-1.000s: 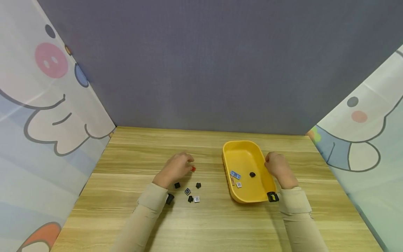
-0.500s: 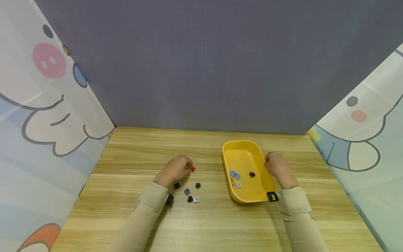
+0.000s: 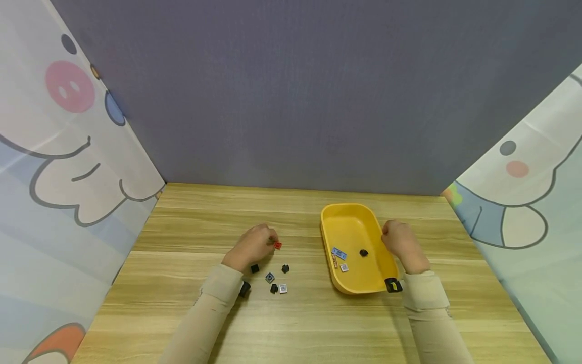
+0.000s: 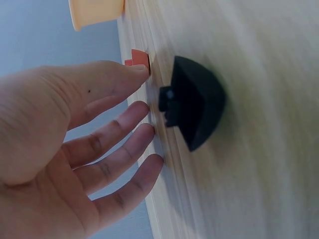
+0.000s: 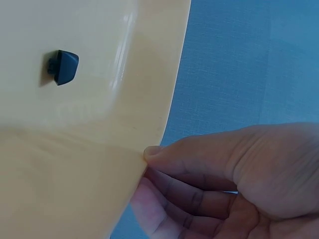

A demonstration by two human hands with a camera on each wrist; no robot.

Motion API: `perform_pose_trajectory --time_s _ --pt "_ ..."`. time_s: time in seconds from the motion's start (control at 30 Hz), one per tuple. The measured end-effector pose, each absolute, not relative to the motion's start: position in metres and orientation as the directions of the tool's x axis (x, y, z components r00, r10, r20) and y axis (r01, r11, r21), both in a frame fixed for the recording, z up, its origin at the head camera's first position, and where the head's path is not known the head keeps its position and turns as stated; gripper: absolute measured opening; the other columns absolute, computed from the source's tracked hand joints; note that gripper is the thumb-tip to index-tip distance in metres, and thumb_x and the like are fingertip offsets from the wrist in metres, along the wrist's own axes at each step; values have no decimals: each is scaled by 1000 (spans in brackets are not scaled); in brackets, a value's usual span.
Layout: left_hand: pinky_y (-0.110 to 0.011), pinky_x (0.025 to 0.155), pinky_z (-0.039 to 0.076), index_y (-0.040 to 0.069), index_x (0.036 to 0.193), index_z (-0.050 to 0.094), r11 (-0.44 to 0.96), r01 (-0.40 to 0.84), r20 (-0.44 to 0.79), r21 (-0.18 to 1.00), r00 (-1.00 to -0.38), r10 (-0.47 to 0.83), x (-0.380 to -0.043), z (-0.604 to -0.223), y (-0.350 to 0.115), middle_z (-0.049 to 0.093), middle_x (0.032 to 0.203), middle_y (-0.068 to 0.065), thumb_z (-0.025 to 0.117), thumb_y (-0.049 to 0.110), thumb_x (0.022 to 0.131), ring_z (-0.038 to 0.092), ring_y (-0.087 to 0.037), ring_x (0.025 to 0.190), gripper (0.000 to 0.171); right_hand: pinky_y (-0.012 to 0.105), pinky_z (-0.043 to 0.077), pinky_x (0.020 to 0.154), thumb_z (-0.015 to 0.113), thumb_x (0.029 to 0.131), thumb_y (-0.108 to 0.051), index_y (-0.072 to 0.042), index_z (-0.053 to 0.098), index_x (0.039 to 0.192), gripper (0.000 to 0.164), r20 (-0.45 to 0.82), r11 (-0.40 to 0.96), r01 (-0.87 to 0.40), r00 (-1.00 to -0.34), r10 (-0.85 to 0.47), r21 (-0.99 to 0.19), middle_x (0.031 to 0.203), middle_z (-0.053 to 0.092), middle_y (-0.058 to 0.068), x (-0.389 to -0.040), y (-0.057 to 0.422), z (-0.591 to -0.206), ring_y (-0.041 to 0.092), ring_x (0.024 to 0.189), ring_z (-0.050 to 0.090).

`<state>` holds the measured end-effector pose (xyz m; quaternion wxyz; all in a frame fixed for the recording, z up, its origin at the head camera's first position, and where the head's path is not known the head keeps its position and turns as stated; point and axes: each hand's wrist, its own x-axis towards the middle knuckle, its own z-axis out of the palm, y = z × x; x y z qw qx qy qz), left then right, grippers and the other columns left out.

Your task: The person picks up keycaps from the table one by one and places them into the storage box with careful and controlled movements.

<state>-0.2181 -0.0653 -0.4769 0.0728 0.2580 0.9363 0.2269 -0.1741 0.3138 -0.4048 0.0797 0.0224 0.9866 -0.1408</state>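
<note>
My left hand (image 3: 254, 245) pinches a small red keycap-like piece (image 3: 278, 245) between thumb and forefinger at the wooden tabletop. The thumb partly covers the red piece (image 4: 140, 58) in the left wrist view, where the other fingers spread loosely below. A black piece with a small stem (image 4: 197, 104) sits close to those fingers. My right hand (image 3: 403, 242) holds the right rim of a yellow plastic tray (image 3: 352, 212), its thumb on top of the edge. Inside the tray lie a black piece (image 3: 364, 253), a blue strip (image 3: 338, 253), an orange strip (image 3: 335, 261) and a white square (image 3: 344, 267).
Near the left forearm lie black pieces (image 3: 285, 268), a dark patterned square (image 3: 270, 277) and a white patterned square (image 3: 283, 288). A grey wall (image 3: 291, 101) rises behind the table (image 3: 309, 333). Cartoon-printed cloths hang on both sides.
My left fingers have drawn together at the red piece, which shows more plainly now. The right hand and the tray have stayed in place.
</note>
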Motion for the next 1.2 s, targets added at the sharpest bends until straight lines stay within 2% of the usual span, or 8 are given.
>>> perform_pose_trajectory --time_s 0.23,0.43,0.6,0.73,0.87,0.97,1.2 --pt "-41 89 51 12 100 75 768 434 -21 472 -865 502 -217 -477 -65 67 101 -2 77 15 87 63 -23 99 13 43 52 69 56 92 2 13 66 100 17 -170 955 75 -985 26 -286 98 66 30 -173 312 -404 29 74 58" --pt "-40 87 53 11 106 74 741 422 1 522 -870 494 -212 -468 -64 68 111 -5 76 16 87 63 -22 101 19 47 54 73 55 93 3 15 65 100 17 -167 957 68 -986 21 -281 100 65 33 -173 313 -404 32 77 61" --pt "-35 74 50 13 109 74 719 433 32 544 -867 498 -205 -454 -59 67 117 -4 74 14 86 58 -16 83 23 51 54 77 56 93 2 16 65 102 18 -160 960 66 -987 23 -271 103 65 34 -172 312 -404 40 85 64" --pt "-34 73 49 13 111 73 698 480 66 532 -845 531 -199 -443 -51 67 118 -4 74 17 89 58 -16 81 22 52 54 78 57 93 2 15 65 102 18 -156 961 65 -988 24 -268 102 65 34 -172 312 -403 41 87 65" --pt "-39 84 52 12 111 73 671 519 97 530 -823 560 -194 -432 -37 67 121 -6 73 19 90 63 -23 101 21 51 55 77 57 93 2 15 66 102 18 -159 961 63 -987 21 -269 103 65 33 -172 312 -403 39 85 64" --pt "-40 88 52 12 111 74 650 536 112 539 -810 575 -190 -426 -24 67 120 -6 72 19 90 60 -25 113 22 50 55 76 57 93 2 15 66 101 17 -164 960 64 -986 19 -272 102 66 33 -173 312 -403 36 82 64" --pt "-30 81 53 15 107 75 593 651 165 474 -728 666 -180 -424 15 69 108 4 74 23 89 63 -17 102 20 48 54 74 57 93 1 14 65 100 16 -169 958 77 -985 30 -277 99 66 31 -173 312 -404 34 81 62"
